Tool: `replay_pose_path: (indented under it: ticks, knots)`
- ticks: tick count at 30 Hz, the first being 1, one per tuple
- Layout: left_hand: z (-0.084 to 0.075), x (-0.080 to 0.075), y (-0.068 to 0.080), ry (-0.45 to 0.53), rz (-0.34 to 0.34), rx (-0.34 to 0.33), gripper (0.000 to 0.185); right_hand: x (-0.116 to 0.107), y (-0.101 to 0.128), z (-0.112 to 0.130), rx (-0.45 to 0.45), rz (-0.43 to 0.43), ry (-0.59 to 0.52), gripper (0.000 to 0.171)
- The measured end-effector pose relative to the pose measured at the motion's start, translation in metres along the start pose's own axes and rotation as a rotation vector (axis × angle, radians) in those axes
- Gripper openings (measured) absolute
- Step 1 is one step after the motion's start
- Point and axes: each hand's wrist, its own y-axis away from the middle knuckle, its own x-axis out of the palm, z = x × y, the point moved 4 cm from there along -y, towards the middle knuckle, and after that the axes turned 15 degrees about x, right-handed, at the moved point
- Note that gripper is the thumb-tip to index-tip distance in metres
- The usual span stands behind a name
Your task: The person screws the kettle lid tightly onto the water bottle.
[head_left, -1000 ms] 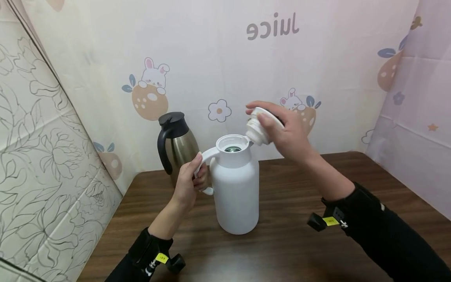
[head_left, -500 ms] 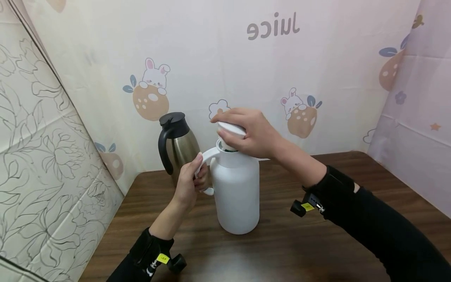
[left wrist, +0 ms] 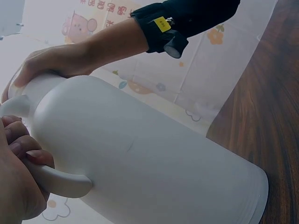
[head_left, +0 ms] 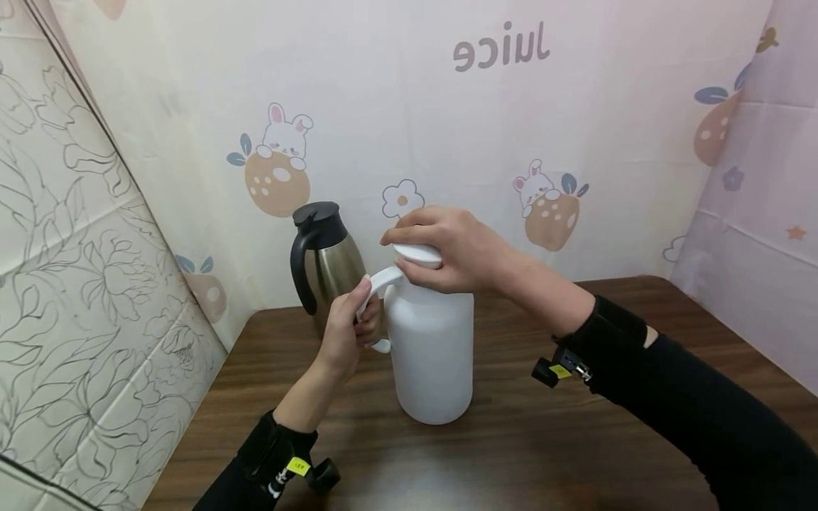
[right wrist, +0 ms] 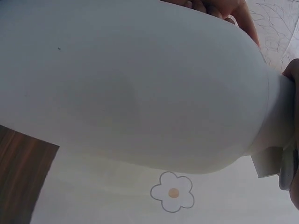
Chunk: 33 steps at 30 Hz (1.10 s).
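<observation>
A white thermos jug (head_left: 431,362) stands upright on the wooden table. My left hand (head_left: 345,326) grips its side handle (head_left: 382,278), fingers curled round it, as the left wrist view shows too. On the jug's mouth sits a white lid (head_left: 418,255), which my right hand (head_left: 456,248) holds from above, thumb on the near side and fingers over the far side. The right hand hides most of the jug's neck. In the right wrist view the jug's body (right wrist: 140,84) fills most of the picture, with the right hand only at the right edge.
Behind and left of the white jug stands a steel thermos jug (head_left: 332,270) with a black lid and handle. A printed curtain (head_left: 396,106) hangs behind the table (head_left: 543,426), and a flower-patterned sheet (head_left: 96,319) on the left.
The right hand has brought the lid leftward from beside the jug's mouth and down onto it. The left hand keeps its grip on the handle, and the jug stays in place.
</observation>
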Motion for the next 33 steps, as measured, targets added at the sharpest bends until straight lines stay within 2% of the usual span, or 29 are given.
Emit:
replay_pose_path:
  ticks: [12,19,22,33]
  knots:
    - [0.001,0.001,0.001,-0.016,0.0,-0.004,0.052,0.003,-0.002,-0.001,-0.091,0.053,0.042,0.029]
    - [0.0,0.002,-0.001,-0.008,0.007,0.005,0.051,0.002,-0.003,0.002,-0.09,0.06,0.103,0.031]
    - [0.0,0.002,-0.001,-0.007,0.006,0.004,0.05,0.002,-0.001,0.008,-0.032,0.048,0.169,0.032]
    - [-0.002,0.002,0.0,-0.024,-0.023,-0.021,0.05,0.007,0.001,0.032,0.317,-0.025,0.459,0.03]
